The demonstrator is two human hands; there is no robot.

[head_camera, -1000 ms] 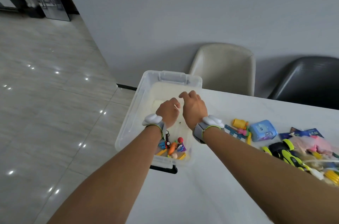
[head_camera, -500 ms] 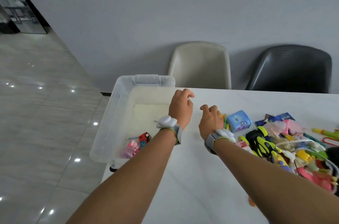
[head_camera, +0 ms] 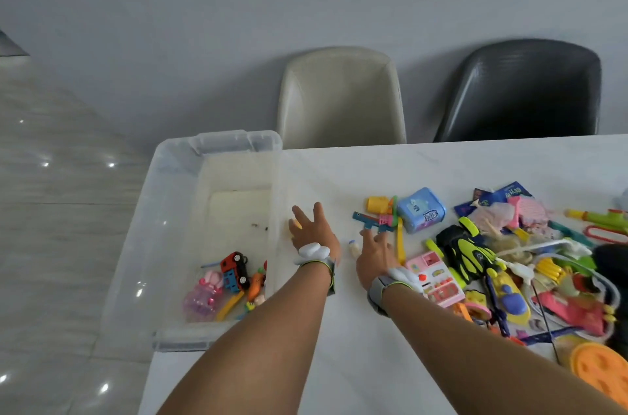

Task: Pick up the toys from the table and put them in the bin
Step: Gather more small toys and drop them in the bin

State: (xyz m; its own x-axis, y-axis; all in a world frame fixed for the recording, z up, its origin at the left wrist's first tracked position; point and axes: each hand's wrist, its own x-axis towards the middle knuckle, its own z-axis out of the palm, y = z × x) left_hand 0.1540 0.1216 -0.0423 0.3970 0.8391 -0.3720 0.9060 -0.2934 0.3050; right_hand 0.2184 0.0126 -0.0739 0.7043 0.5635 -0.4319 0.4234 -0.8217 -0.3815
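Note:
A clear plastic bin (head_camera: 176,170) stands at the left end of the white table (head_camera: 441,163), with a red toy car (head_camera: 234,270) and several small toys in its near corner. My left hand (head_camera: 314,231) hovers open just right of the bin wall, fingers spread over a small yellow piece (head_camera: 296,224). My right hand (head_camera: 373,255) is open over the table, its fingertips at a teal toy piece (head_camera: 368,221), next to a tiny white bottle (head_camera: 353,246). A heap of toys (head_camera: 509,261) covers the table's right side.
A blue box (head_camera: 421,210), a yellow cup (head_camera: 377,204), a pink toy register (head_camera: 436,278) and a black-and-yellow car (head_camera: 465,251) lie near my right hand. An orange disc (head_camera: 601,370) sits near right. A beige chair (head_camera: 339,95) and a black chair (head_camera: 520,91) stand behind the table.
Both hands left the bin and moved right over the table. Their fingers have spread open. My view has swung to the right, showing more of the toy heap.

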